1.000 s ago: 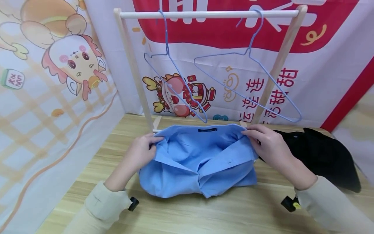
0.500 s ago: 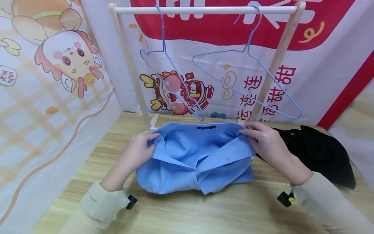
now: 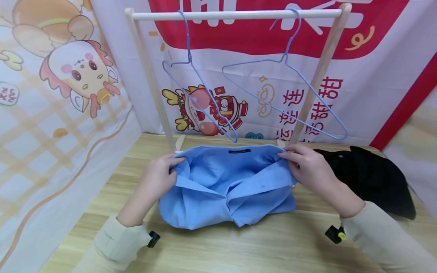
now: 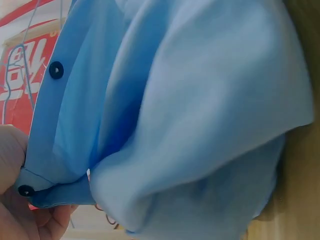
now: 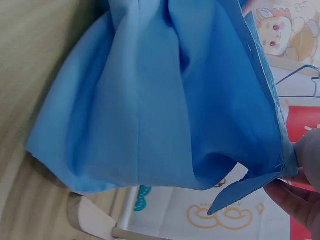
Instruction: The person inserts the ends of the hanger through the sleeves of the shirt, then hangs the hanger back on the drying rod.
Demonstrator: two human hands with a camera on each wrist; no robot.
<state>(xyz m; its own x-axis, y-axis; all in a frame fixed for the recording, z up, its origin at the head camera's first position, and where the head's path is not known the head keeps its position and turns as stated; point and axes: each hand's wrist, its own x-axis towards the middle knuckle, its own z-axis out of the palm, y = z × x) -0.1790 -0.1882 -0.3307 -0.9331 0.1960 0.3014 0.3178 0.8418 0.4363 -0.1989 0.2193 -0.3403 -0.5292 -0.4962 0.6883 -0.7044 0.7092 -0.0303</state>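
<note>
Apart, left hand (image 3: 159, 175), right hand (image 3: 310, 167) pinch shirt (image 3: 222, 182) edge; hangers (image 3: 188, 42) beyond.

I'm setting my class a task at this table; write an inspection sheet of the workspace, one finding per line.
Surface: pale wood-grain table.
Job's things: blue garment, upper edge spread open, dark label inside.
Clutter: black fabric item at right.
Grips: left-hand grip and right-hand grip each pinch the garment's upper edge.
Cables: nothing seen.
Surroundings: left hanger and right hanger hang bare on a rack; printed backdrop behind.
</note>
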